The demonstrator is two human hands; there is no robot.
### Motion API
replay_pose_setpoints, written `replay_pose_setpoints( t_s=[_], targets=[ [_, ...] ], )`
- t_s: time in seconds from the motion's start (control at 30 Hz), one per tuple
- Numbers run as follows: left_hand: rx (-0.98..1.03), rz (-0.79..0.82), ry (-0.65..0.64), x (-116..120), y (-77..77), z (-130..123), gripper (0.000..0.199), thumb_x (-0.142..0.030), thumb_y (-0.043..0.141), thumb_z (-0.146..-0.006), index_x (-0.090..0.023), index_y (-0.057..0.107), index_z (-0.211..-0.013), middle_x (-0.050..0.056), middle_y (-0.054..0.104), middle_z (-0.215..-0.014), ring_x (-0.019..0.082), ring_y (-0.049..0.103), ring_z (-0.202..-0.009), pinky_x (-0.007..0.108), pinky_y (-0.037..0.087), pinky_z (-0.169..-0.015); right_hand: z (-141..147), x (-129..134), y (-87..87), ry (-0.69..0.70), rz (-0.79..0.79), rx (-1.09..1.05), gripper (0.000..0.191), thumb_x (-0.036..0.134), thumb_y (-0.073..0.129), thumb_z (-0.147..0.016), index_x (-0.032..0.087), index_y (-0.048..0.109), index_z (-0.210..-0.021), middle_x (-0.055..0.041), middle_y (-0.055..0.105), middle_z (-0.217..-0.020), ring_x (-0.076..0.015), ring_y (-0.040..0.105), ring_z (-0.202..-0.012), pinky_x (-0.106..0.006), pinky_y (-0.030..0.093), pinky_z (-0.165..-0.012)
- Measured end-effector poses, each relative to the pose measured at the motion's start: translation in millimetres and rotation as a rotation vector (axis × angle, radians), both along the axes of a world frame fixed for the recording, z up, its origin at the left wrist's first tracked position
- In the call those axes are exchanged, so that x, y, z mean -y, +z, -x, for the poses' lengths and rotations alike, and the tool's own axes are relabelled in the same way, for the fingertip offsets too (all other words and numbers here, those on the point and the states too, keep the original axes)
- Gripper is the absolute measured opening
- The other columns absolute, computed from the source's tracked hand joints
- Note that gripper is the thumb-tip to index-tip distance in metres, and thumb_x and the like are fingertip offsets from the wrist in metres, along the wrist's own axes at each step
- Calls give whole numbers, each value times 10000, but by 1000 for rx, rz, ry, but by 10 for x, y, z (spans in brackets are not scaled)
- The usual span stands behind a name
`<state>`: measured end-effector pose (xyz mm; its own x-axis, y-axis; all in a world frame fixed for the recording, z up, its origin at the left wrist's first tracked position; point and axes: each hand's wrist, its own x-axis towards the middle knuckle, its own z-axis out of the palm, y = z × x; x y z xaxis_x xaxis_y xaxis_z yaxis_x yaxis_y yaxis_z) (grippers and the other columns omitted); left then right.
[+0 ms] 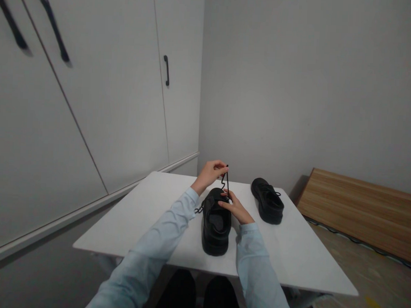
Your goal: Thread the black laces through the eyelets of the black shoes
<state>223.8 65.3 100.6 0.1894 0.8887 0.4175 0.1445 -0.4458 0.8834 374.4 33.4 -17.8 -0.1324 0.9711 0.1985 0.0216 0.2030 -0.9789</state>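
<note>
A black lace-up shoe (216, 238) stands on the white table in front of me, heel towards me and opening up. My left hand (211, 173) is raised above its toe end, thumb and fingers pinched on a black shoelace (228, 184). The lace runs up from the shoe's right side to these fingers, with a bent length hanging beside it. My right hand (236, 208) grips the shoe's right upper edge by the eyelets, its thumb over the tongue area; some of its fingertips are hidden. Another loose lace end (199, 210) hangs out on the shoe's left side.
A second black shoe (270, 211) stands at the table's back right. The white table (120, 223) backs towards a grey wall (297, 85). White cabinets (103, 77) with dark handles line the left. A wooden board (363, 211) lies beyond the table's right edge.
</note>
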Motion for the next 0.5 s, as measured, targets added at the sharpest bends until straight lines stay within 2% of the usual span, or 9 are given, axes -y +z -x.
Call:
replay_pose_setpoints(
  t_s=[0.2, 0.37, 0.5],
  targets=[
    [-44, -28, -68, -24, 372, -18, 140, -274, 653, -737, -139, 633, -771, 51, 660, -744, 126, 609, -600, 238, 453, -536, 13, -17, -28, -1, -1, -36, 522, 290, 776, -574, 235, 586, -1057, -56, 631, -1062, -210, 627, -930, -380, 511, -834],
    [-87, -69, -39, -20, 576, -24, 77, -224, 637, -776, -158, 603, -756, 14, 630, -731, 101, 589, -610, 232, 464, -563, 19, 3, -2, 8, 30, -19, 538, 287, 773, -573, 226, 576, -1070, -67, 608, -1106, -222, 610, -977, -402, 491, -870],
    [-36, -78, -79, 34, 757, -22, 56, -180, 586, -821, -148, 570, -778, 1, 588, -786, 80, 598, -603, 223, 468, -577, 12, 26, 25, 12, 41, -9, 541, 287, 775, -570, 220, 579, -1070, -69, 601, -1120, -227, 588, -1025, -410, 465, -911]
  ],
)
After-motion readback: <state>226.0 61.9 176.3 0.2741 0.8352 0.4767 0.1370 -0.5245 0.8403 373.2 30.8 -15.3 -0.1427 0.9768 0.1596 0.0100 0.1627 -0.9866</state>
